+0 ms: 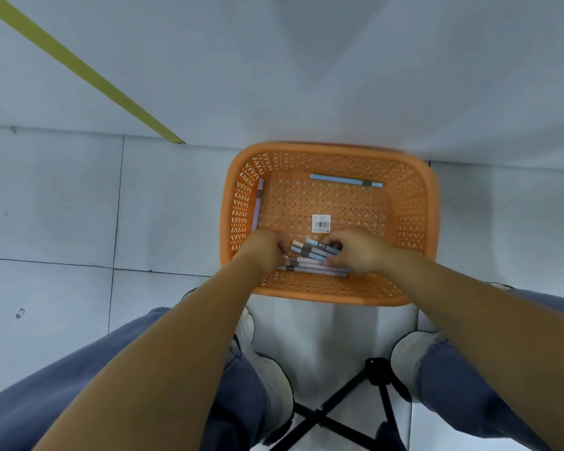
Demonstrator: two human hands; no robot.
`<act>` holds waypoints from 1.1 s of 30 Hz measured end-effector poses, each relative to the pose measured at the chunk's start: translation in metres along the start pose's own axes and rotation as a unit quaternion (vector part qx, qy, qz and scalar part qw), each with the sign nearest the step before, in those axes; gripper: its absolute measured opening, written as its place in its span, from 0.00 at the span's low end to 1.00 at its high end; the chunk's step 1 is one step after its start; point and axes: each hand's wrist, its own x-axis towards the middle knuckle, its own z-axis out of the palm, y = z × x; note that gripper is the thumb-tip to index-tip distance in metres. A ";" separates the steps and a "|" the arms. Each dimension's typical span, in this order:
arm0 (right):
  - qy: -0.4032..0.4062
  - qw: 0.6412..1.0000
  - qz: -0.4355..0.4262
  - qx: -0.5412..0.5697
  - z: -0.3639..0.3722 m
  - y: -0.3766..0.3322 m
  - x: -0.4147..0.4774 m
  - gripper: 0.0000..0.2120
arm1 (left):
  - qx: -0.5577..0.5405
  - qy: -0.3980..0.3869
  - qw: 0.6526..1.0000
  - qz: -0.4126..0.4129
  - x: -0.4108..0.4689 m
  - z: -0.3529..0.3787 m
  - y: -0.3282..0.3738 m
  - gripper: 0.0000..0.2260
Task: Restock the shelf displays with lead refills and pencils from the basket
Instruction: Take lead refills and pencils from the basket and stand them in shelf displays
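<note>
Where the pale wall meets the tiled floor (52, 206), a yellow stripe (79, 68) slants down from the upper left corner and ends just left of the orange basket (332, 296), which stands on the floor against the wall. Inside it, a lilac pencil (258, 206) lies along the left wall, apart from the rest. The left hand (264, 250) reaches into the near left corner, its fingers curled round the left ends of a cluster of pencils (310, 260). These have blue, pink and lilac barrels with grey bands and lie roughly crosswise close to the front wall. Whether the cluster rests on the bottom or is lifted cannot be told. Just beyond it a white barcode label (321, 222) sits on the perforated bottom, and farther back a blue pencil (345, 181) lies alone beside the far wall. The right hand (358, 252) grips the right ends of the same cluster, its fingers bent round the upper barrels. Lower right of centre, black crossed legs (339, 415) show between two pale shoes.
</note>
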 end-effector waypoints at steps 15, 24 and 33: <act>0.226 0.974 0.010 -0.027 0.047 0.002 -0.007 0.22 | -0.124 0.216 0.968 -0.031 -0.003 0.014 -0.001 0.33; 0.190 0.982 0.006 -0.016 0.040 0.006 -0.012 0.31 | -0.120 0.224 0.964 -0.074 0.020 0.009 0.010 0.22; 0.243 0.969 -0.001 -0.053 0.044 0.008 -0.013 0.18 | -0.216 0.156 0.963 -0.030 0.016 0.008 -0.002 0.11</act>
